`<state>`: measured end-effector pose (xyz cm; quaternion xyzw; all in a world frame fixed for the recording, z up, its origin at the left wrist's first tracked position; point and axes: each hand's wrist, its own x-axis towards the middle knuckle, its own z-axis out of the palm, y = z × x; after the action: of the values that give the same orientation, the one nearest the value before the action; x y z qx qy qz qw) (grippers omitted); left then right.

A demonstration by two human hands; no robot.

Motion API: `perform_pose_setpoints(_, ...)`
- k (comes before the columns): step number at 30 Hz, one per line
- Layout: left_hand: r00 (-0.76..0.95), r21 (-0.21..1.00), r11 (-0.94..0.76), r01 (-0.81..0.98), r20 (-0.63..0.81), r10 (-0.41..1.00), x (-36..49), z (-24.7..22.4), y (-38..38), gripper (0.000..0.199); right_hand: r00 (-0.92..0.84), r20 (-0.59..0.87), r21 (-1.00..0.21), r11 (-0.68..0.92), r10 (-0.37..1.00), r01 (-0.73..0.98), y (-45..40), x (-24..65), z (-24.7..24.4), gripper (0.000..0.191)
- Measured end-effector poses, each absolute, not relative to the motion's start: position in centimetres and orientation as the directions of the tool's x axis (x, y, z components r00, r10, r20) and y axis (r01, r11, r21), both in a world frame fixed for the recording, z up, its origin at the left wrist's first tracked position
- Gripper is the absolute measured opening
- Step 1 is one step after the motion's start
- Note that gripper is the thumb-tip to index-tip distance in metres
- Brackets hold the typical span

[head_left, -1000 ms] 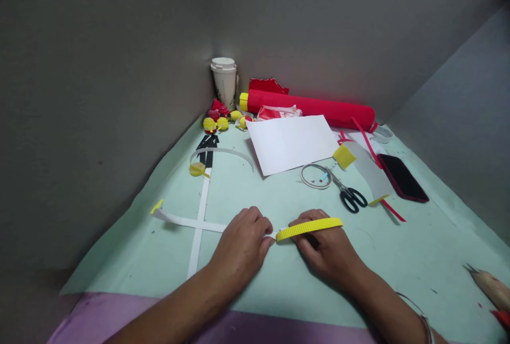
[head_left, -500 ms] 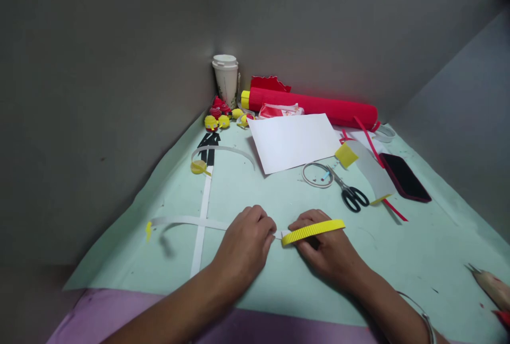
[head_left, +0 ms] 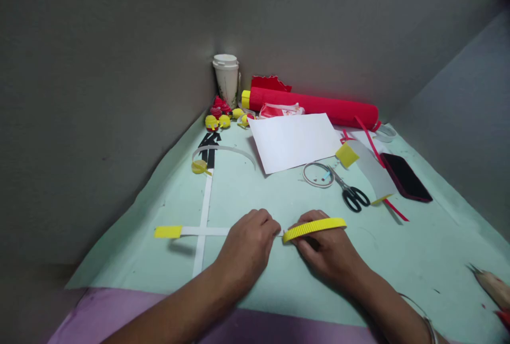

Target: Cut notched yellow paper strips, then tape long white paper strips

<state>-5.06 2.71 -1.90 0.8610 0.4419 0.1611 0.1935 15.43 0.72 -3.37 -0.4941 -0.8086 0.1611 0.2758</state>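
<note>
Left hand (head_left: pixel 247 243): our fingers are bent and closed on the white paper strip (head_left: pixel 217 232), near its right end; the fingertips' exact grip is hidden.
Right hand (head_left: pixel 330 245): our thumb and index finger close on the near end of the yellow corrugated strip (head_left: pixel 314 227), which arches over our knuckles.
White strip: low over the worktop (head_left: pixel 279 285) in front of us, between the yellow tab (head_left: pixel 168 232) and our right fingertips, crossing the upright-running white strip (head_left: pixel 206 200).
Joint risk: the overlap at our fingertips could slip or set crooked if our hands pull unevenly or let go early.
Tab risk: the tab end looks slightly raised, judging by its shadow; a tug could swing it askew.
Crease risk: a hard pinch could kink the paper or flatten the yellow ridges.
White strip's long axis: left to right, nearly level across our view, tab pointing left.
Yellow strip's direction: rightward from the joint, tilted slightly away from us.
</note>
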Motion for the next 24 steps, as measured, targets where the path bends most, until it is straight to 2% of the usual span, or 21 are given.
perform_pose_setpoints(5, 0.589, 0.483, -0.573, 0.662, 0.138, 0.796, -5.23, -2.03, 3.0, 0.018, -0.386, 0.288, -0.525, 0.482, 0.876, 0.701, 0.65, 15.32, -3.23, 0.018)
perform_pose_setpoints(13, 0.622, 0.44, -0.596, 0.672, 0.102, 0.776, -5.49, -1.58, 2.8, 0.014, -0.408, 0.26, -0.474, 0.484, 0.875, 0.736, 0.47, 15.33, -2.79, 0.017)
perform_pose_setpoints(18, 0.652, 0.383, -0.631, 0.675, 0.092, 0.753, -5.44, -1.6, 2.44, 0.018, -0.421, 0.287, -0.444, 0.509, 0.86, 0.737, 0.44, 15.48, -3.0, 0.021)
perform_pose_setpoints(24, 0.688, 0.26, -0.673, 0.692, 0.045, 0.725, -5.27, -1.27, 2.13, 0.023, -0.42, 0.289, -0.466, 0.509, 0.86, 0.723, 0.42, 15.66, -3.41, 0.022)
